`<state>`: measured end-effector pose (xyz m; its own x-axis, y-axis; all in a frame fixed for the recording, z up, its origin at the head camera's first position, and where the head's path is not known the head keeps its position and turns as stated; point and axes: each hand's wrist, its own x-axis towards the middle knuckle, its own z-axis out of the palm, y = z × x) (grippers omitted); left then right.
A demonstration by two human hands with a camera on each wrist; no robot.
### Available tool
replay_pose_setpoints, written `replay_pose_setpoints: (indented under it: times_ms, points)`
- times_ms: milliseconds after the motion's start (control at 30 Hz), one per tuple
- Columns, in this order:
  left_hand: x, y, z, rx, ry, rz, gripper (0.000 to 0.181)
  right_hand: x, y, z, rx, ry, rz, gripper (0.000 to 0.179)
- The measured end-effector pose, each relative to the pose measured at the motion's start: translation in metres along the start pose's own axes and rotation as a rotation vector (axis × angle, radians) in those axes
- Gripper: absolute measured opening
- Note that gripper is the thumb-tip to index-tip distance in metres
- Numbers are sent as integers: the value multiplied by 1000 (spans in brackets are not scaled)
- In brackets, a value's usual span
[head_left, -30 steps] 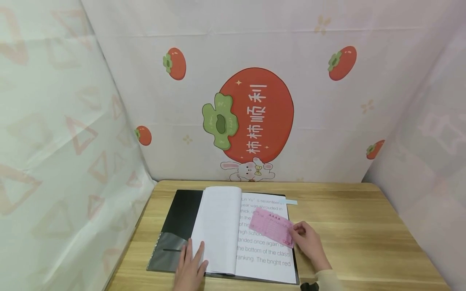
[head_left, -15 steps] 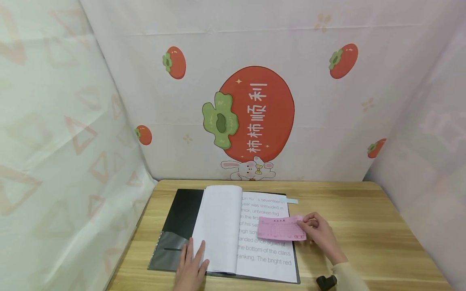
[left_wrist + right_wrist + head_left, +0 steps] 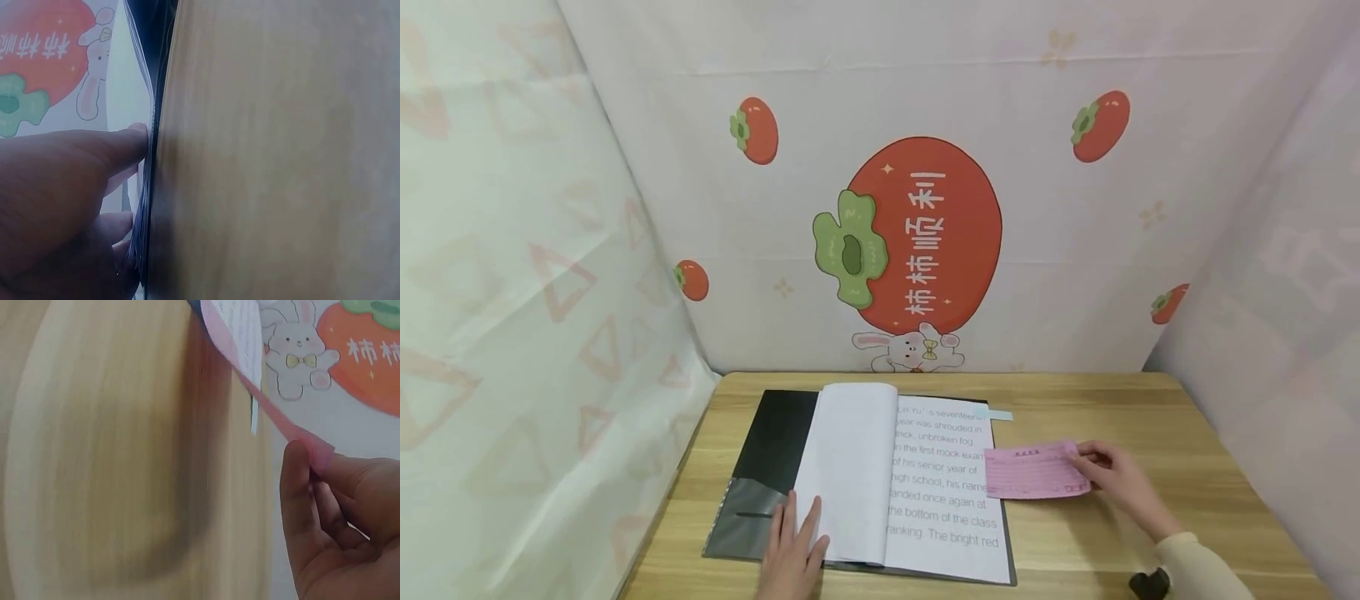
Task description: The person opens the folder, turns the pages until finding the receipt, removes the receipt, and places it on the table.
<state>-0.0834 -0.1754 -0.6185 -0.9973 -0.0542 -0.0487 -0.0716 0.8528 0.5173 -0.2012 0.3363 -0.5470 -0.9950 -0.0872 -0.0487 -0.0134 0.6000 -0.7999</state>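
Note:
A black folder [image 3: 786,425] lies spread on the wooden table, with white pages inside. Large English print covers its right page [image 3: 947,533], while the turned left page [image 3: 846,467] looks blank. My left hand [image 3: 792,554] rests with straight fingers on the lower left of the pages. My right hand [image 3: 1123,483] pinches a pink printed paper slip [image 3: 1037,473] by its right end, between thumb and fingers. In the right wrist view the slip [image 3: 319,447] is raised over the table, its far end reaching toward the folder. Its left end overlaps the right page's edge in the head view.
A pale blue tab [image 3: 1000,415] sticks out from the folder's upper right edge. The wooden table [image 3: 1150,417] extends right of the folder. Behind it hangs a white cloth [image 3: 1045,250] printed with persimmons and a rabbit. Patterned cloth also hangs at both sides.
My right hand has carried the pink slip rightward, from over the printed page to beyond the folder's right edge, uncovering more print. My left hand has stayed on the pages.

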Motion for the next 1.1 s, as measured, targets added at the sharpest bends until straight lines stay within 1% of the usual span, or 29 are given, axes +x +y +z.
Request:
replay_pose_setpoints:
  times_ms: [100,167,233,333,367,467,600,700,733,833,933,1033,1067,1100]
  points:
    - [1,0,-1,1,-3,8,57,-3,13,-17,3,-16,35,41]
    - [1,1,-3,-2,-8,0,57,-4,23,-25,-45,-16,51,42]
    - [1,0,-6,-2,-12,-10,57,-5,33,-29,-102,-18,67,38]
    - [1,1,-11,-1,-29,-18,58,-6,45,-31,-205,-37,43,26]
    - [2,1,-12,0,-33,-13,59,-7,48,-30,-219,-49,38,24]
    - [2,0,-13,3,-43,-11,59,-9,54,-27,-202,-79,33,21]
    - [2,-1,-11,5,-63,-15,59,-11,57,-24,-165,-91,45,22]
    - [1,-1,-10,-2,-65,-17,59,-13,58,-25,-175,-97,34,23]
    - [1,0,-9,-2,-58,-9,59,-13,58,-27,-174,-98,36,24]
    - [2,3,-9,-7,-45,-3,59,-12,55,-33,-191,-83,24,27]
    - [3,4,-11,4,-30,13,58,-9,51,-38,-241,-43,-8,30]
    - [2,3,-13,14,-7,20,56,-8,50,-35,-320,36,-69,32]
    - [2,1,-12,15,7,23,55,-9,49,-33,-345,67,-92,33]
    - [1,1,-12,13,35,32,54,-10,48,-30,-368,96,-109,33]
